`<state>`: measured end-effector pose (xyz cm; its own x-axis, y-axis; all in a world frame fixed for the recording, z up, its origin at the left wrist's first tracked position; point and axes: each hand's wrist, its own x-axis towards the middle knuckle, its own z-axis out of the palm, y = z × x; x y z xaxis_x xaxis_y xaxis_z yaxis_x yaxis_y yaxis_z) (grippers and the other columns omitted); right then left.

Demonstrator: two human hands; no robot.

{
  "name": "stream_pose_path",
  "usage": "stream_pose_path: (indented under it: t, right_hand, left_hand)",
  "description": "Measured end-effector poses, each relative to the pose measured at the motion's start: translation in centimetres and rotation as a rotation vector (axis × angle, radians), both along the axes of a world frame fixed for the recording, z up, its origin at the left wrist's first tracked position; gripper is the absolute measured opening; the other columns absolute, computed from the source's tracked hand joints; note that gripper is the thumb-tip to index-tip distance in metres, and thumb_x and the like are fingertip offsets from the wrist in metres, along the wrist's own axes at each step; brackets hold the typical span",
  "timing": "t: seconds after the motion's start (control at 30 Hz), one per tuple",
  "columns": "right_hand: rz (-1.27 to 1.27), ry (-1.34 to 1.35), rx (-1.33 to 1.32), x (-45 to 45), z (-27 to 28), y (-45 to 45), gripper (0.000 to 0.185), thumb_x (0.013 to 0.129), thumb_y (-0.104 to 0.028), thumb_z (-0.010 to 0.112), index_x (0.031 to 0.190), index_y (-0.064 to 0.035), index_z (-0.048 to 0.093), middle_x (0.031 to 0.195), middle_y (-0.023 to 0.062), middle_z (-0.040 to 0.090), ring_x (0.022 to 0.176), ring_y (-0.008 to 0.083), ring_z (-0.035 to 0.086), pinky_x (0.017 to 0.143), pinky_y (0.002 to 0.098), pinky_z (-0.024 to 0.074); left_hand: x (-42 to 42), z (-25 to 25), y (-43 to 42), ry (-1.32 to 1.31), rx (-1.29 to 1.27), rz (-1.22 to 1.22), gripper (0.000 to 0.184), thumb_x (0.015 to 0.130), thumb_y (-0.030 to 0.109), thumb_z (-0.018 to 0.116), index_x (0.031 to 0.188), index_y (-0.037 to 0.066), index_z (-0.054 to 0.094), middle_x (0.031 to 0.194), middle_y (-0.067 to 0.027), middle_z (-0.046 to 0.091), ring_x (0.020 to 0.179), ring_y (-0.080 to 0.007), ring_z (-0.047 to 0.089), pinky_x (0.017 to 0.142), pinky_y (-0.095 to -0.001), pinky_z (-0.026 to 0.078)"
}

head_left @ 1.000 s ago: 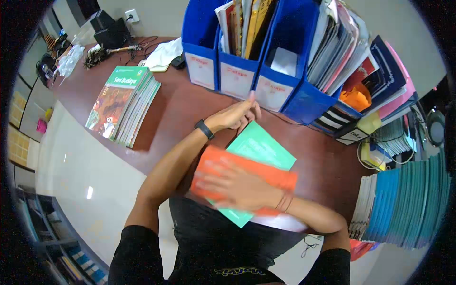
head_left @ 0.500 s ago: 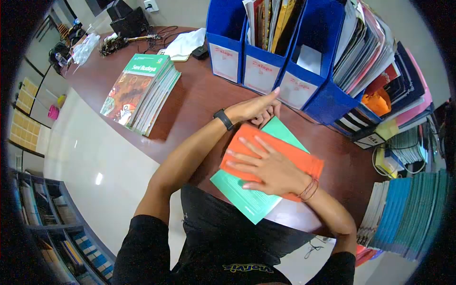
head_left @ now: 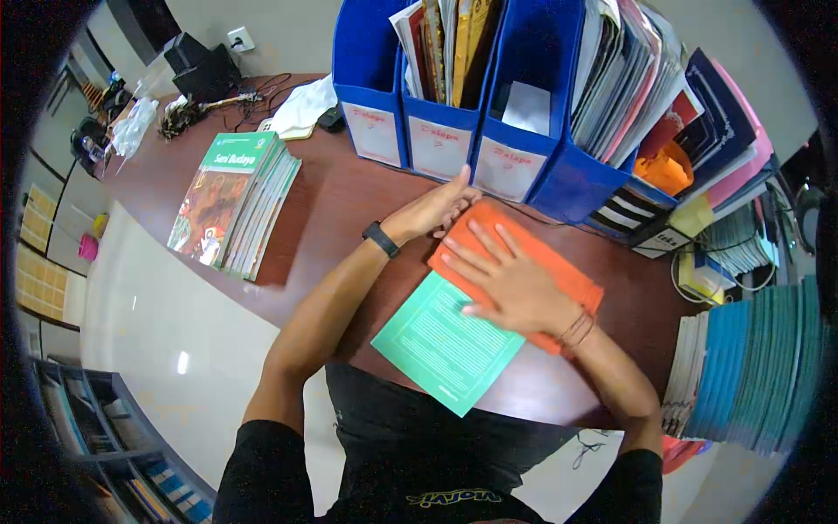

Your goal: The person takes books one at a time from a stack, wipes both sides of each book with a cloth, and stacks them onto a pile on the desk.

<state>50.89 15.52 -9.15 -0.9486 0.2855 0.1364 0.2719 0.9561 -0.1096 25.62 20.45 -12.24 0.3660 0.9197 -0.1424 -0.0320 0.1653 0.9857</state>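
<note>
A green book (head_left: 449, 345) lies on the table with its printed text side up. Folded over its far right part is an orange cloth (head_left: 532, 253). My right hand (head_left: 519, 284) rests flat on this cloth, fingers spread. At the book's far corner, which the cloth covers, is my left hand (head_left: 436, 210). Its thumb points away from me and its other fingers curl in beside the cloth. Whether those curled fingers grip anything is hidden.
A stack of books (head_left: 231, 205) stands at the left of the brown table (head_left: 323, 192). Blue file holders (head_left: 445, 122) with papers line the back. Farther right is a tall pile of teal books (head_left: 768, 367). A white cloth (head_left: 301, 106) and cables lie at the back left.
My right hand has slid the orange cloth away from the near left part of the book, uncovering more printed text. My left hand stays at the far corner. The view has shifted a little.
</note>
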Motion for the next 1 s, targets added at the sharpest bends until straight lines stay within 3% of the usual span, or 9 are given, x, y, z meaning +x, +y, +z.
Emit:
stream_pose_path:
  t: [0.07,0.2,0.4,0.47,0.63,0.73,0.87,0.97,1.0]
  right_hand:
    - [-0.007,0.005,0.04,-1.1,-0.4,-3.4,0.081,0.109,-0.07,0.04,0.172,-0.0193,0.035,0.178,0.0075,0.034,0.167,0.0393,0.022,0.135,0.0644,0.0098]
    - [0.374,0.124,-0.282,-3.3,-0.3,-11.4,0.079,0.108,-0.069,0.042,0.167,-0.0171,0.044,0.173,0.0085,0.042,0.166,0.0387,0.024,0.135,0.0627,0.0137]
    - [0.249,0.157,-0.272,-0.2,-0.1,-1.2,0.073,0.111,-0.063,0.04,0.165,-0.0157,0.047,0.171,0.0082,0.046,0.164,0.0393,0.027,0.134,0.0631,0.0139]
    - [0.036,0.049,0.055,0.7,-0.6,0.8,0.077,0.109,-0.065,0.046,0.169,-0.0171,0.041,0.175,0.0088,0.04,0.16,0.0428,0.033,0.132,0.0638,0.0189]
    - [0.23,0.163,-0.186,-2.0,-1.1,-10.8,0.081,0.108,-0.064,0.046,0.169,-0.0116,0.038,0.176,0.0113,0.037,0.162,0.0437,0.028,0.133,0.0659,0.0149]
    - [0.282,0.174,-0.295,-2.1,-1.5,-11.5,0.082,0.109,-0.066,0.043,0.17,-0.0113,0.038,0.177,0.0118,0.036,0.164,0.0448,0.026,0.132,0.0677,0.0153]
    - [-0.256,0.013,-0.035,-1.1,-1.5,-4.0,0.085,0.107,-0.066,0.042,0.17,-0.0101,0.037,0.179,0.013,0.03,0.164,0.0508,0.018,0.13,0.0733,0.0141]
    - [-0.343,0.074,-0.031,-1.5,-1.7,-4.6,0.085,0.107,-0.067,0.043,0.171,-0.012,0.037,0.18,0.0125,0.03,0.165,0.0511,0.017,0.13,0.0728,0.0143]
    - [-0.218,0.103,-0.079,-1.9,-1.8,-6.4,0.086,0.107,-0.068,0.044,0.171,-0.0118,0.036,0.179,0.0128,0.03,0.164,0.0525,0.017,0.129,0.0734,0.015]
  left_hand:
    - [-0.3,0.7,0.1,-0.032,-0.005,-0.092,0.093,0.105,0.087,0.023,0.101,0.004,0.065,0.078,-0.0042,0.059,0.05,-0.0082,0.045,0.042,-0.0223,0.025]
    - [-0.8,1.0,0.2,-0.07,-0.019,-0.176,0.093,0.105,0.087,0.023,0.101,0.004,0.065,0.077,-0.0033,0.059,0.05,-0.0073,0.045,0.042,-0.0221,0.025]
    - [-0.2,0.7,-0.2,-0.036,-0.04,-0.039,0.09,0.107,0.084,0.023,0.1,0.004,0.064,0.077,-0.0027,0.059,0.049,-0.0066,0.044,0.043,-0.0209,0.024]
    - [0.2,0.8,-0.5,0.025,-0.051,0.08,0.089,0.108,0.083,0.023,0.1,0.005,0.064,0.076,-0.0026,0.059,0.048,-0.0064,0.044,0.043,-0.0202,0.023]
    - [-0.7,-0.3,0.5,-0.026,-0.014,-0.123,0.091,0.107,0.083,0.022,0.104,0.002,0.064,0.081,-0.0064,0.066,0.049,-0.0071,0.052,0.041,-0.0194,0.027]
    - [-0.3,0.6,0.5,-0.032,-0.006,-0.115,0.088,0.109,0.081,0.021,0.101,0.004,0.063,0.076,-0.0039,0.062,0.048,-0.0065,0.047,0.042,-0.0195,0.025]
    - [-0.2,0.8,-0.5,-0.039,-0.021,-0.089,0.085,0.111,0.078,0.022,0.098,0.006,0.063,0.071,-0.0015,0.057,0.048,-0.0059,0.043,0.042,-0.0196,0.022]
    - [-0.1,1.2,-0.3,-0.029,-0.041,-0.081,0.084,0.111,0.077,0.022,0.097,0.005,0.063,0.071,-0.0019,0.056,0.048,-0.0061,0.044,0.042,-0.0194,0.023]
    - [-0.2,1.4,0.0,-0.029,-0.033,-0.078,0.084,0.111,0.077,0.022,0.097,0.005,0.063,0.071,-0.0019,0.056,0.048,-0.0061,0.044,0.042,-0.0194,0.023]
